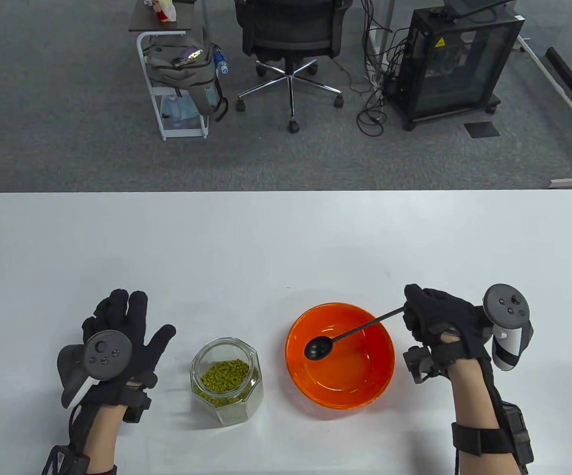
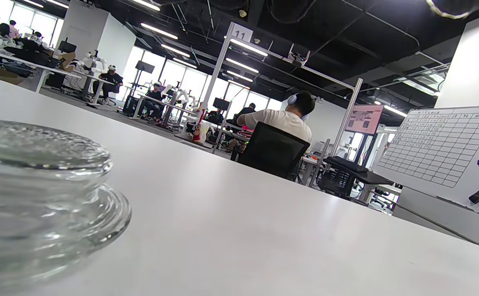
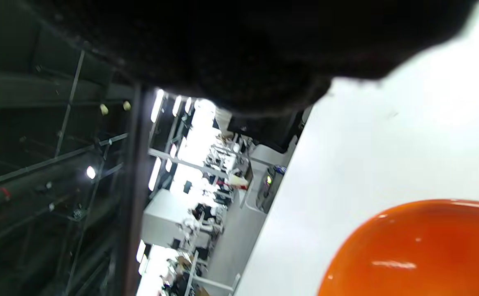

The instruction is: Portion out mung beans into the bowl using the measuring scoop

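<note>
Your right hand (image 1: 439,321) pinches the far end of the black measuring scoop (image 1: 345,336) by its thin handle, fingers curled round it. The scoop reaches leftward so that its round cup hangs over the inside of the orange bowl (image 1: 374,381); whether the cup holds any beans, the table view does not make clear. The bowl sits on the white worktop (image 1: 286,237), just left of that hand. In the right wrist view the bowl's orange wall (image 3: 420,250) fills the lower corner under the dark glove.

Your left hand (image 1: 117,336) lies flat on the worktop with fingers straight and spread, holding nothing. Between it and the bowl stands an open glass jar (image 1: 226,381) with green mung beans (image 1: 224,376) in it, just beside the bowl and not touching your hand. In the left wrist view a glass lid (image 2: 38,197) rests on the worktop.
</note>
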### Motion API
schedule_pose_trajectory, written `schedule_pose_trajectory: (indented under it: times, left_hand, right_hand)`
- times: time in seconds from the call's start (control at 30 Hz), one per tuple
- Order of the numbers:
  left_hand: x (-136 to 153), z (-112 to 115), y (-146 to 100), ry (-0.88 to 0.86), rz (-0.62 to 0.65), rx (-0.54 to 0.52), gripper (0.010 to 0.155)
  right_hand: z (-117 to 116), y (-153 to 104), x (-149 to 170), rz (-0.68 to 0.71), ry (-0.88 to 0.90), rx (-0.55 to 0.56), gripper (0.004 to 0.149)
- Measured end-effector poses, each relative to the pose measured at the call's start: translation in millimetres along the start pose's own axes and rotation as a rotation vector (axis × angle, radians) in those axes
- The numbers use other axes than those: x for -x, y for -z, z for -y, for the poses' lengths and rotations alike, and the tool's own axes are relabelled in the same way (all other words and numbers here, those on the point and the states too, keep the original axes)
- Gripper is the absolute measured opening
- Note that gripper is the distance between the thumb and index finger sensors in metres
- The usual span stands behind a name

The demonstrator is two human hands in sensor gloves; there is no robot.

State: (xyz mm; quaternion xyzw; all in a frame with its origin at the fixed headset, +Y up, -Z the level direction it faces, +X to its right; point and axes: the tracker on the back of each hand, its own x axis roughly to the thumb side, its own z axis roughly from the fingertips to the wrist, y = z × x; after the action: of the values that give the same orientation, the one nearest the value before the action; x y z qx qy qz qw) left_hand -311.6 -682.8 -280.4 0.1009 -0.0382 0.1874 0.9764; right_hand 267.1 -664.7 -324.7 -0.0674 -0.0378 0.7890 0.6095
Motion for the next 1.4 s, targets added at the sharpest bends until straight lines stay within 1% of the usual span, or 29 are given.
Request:
schedule_pose_trajectory:
  times: [0.2, 0.33, 0.53, 0.67, 0.9, 1.07, 1.23, 1.33, 1.4]
  left_hand:
    - [-3, -2, -1, -0.015, 0.017, -0.012, 0.091]
    - [-3, -1, -1, -0.028, 0.027, -0.02, 0.091]
    - [-7, -3, -3, -0.096, 0.057, -0.042, 0.091]
    - [-13, -5, -5, -0.132, 0.093, -0.051, 0.091]
    - [-29, -7, -10, -0.171, 0.168, -0.054, 0.092]
    - [-44, -5, -12, -0.237, 0.257, 0.005, 0.1]
    - [-64, 8, -14, -0.334, 0.386, 0.175, 0.111]
    - [-74, 15, -15, -0.327, 0.426, 0.261, 0.118]
    - [-79, 19, -16, -0.313, 0.444, 0.291, 0.121]
  right_hand:
    - [-7, -17, 6, 0.067, 0.085, 0.074, 0.04]
    - [-11, -25, 15, 0.08, 0.145, 0.132, 0.04]
    - [-4, -32, 23, 0.09, 0.173, 0.192, 0.04]
    - [-2, -34, 29, 0.078, 0.206, 0.166, 0.04]
    - [-3, -35, 29, 0.077, 0.2, 0.189, 0.04]
    - [-4, -36, 29, 0.078, 0.198, 0.191, 0.041]
    - [-4, -36, 29, 0.082, 0.198, 0.183, 0.04]
    - [-4, -36, 28, 0.079, 0.203, 0.185, 0.04]
    - [-4, -36, 28, 0.079, 0.201, 0.186, 0.04]
